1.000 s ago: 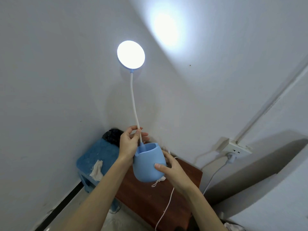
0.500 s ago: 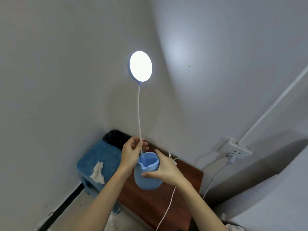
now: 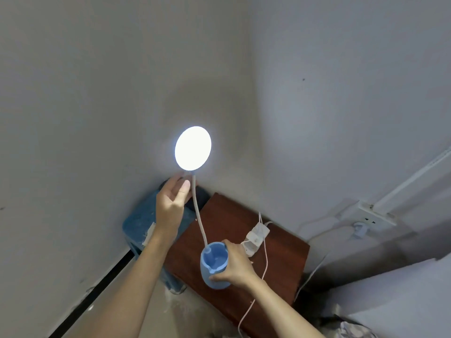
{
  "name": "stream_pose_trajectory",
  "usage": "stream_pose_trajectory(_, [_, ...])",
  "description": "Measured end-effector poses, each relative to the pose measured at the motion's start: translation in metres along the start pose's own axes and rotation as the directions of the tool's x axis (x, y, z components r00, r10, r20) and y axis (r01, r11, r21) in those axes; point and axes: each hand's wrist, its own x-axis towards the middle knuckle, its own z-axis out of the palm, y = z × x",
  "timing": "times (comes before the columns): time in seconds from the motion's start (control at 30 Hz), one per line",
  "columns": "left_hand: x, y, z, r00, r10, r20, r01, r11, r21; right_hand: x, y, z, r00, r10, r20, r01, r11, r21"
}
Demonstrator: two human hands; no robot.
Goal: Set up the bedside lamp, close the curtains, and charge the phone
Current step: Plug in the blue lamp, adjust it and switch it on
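Observation:
The bedside lamp has a blue cup-shaped base (image 3: pixel 211 263), a thin white bendable neck (image 3: pixel 198 215) and a round head (image 3: pixel 193 151) that is lit. Its base rests on the dark red wooden bedside table (image 3: pixel 234 225) near the front left edge. My right hand (image 3: pixel 236 264) wraps the base from the right. My left hand (image 3: pixel 172 203) is raised just below the lit head, left of the neck, fingers spread and not touching it. A white power adapter (image 3: pixel 255 236) with a white cable (image 3: pixel 264 264) lies on the table behind the base. No phone or curtain is in view.
A blue stool (image 3: pixel 140 223) with a dark item on top stands in the corner, left of the table. A white wall socket (image 3: pixel 373 214) with a plug sits on the right wall under a white conduit. Bedding edge shows at bottom right.
The lamp came down from mid-air onto the table. My left hand let go of the neck near the base and rose toward the lit head. The view tilted down.

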Motion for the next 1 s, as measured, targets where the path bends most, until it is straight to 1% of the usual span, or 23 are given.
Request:
stream_pose_trajectory(0.13, [0.005, -0.003, -0.006, 0.999, 0.031, -0.022, -0.030, 0.999, 0.025, 0.009, 0.010, 0.020, 0.999, 0.037, 0.025, -0.038, 0.999, 0.016])
stream_pose_trajectory(0.23, [0.007, 0.000, -0.005, 0.997, 0.061, -0.039, -0.062, 0.998, -0.002, 0.016, 0.013, 0.032, 0.998, 0.041, 0.047, -0.042, 0.999, 0.028])
stream_pose_trajectory(0.3, [0.011, 0.001, -0.007, 0.993, 0.101, -0.069, -0.099, 0.995, 0.026, 0.022, 0.015, 0.039, 0.998, 0.042, 0.047, -0.044, 0.998, 0.043])
stream_pose_trajectory(0.37, [0.016, -0.003, -0.010, 0.989, 0.130, -0.068, -0.125, 0.990, 0.069, 0.028, 0.018, 0.044, 0.998, 0.051, 0.031, -0.052, 0.997, 0.061])
stream_pose_trajectory(0.53, [0.015, -0.015, -0.010, 0.988, 0.152, -0.028, -0.148, 0.982, 0.114, 0.048, 0.023, 0.055, 0.997, 0.076, -0.028, -0.073, 0.991, 0.108])
stream_pose_trajectory(0.8, [0.002, -0.018, 0.003, 0.981, 0.172, 0.087, -0.183, 0.973, 0.141, 0.058, 0.034, 0.065, 0.992, 0.101, -0.080, -0.090, 0.987, 0.137])
stream_pose_trajectory(0.9, [-0.005, -0.019, 0.010, 0.974, 0.183, 0.133, -0.202, 0.969, 0.144, 0.058, 0.037, 0.063, 0.993, 0.096, -0.070, -0.087, 0.990, 0.110])
stream_pose_trajectory(1.0, [-0.013, -0.019, 0.013, 0.972, 0.191, 0.140, -0.210, 0.968, 0.137, 0.061, 0.039, 0.062, 0.993, 0.092, -0.080, -0.087, 0.994, 0.061])
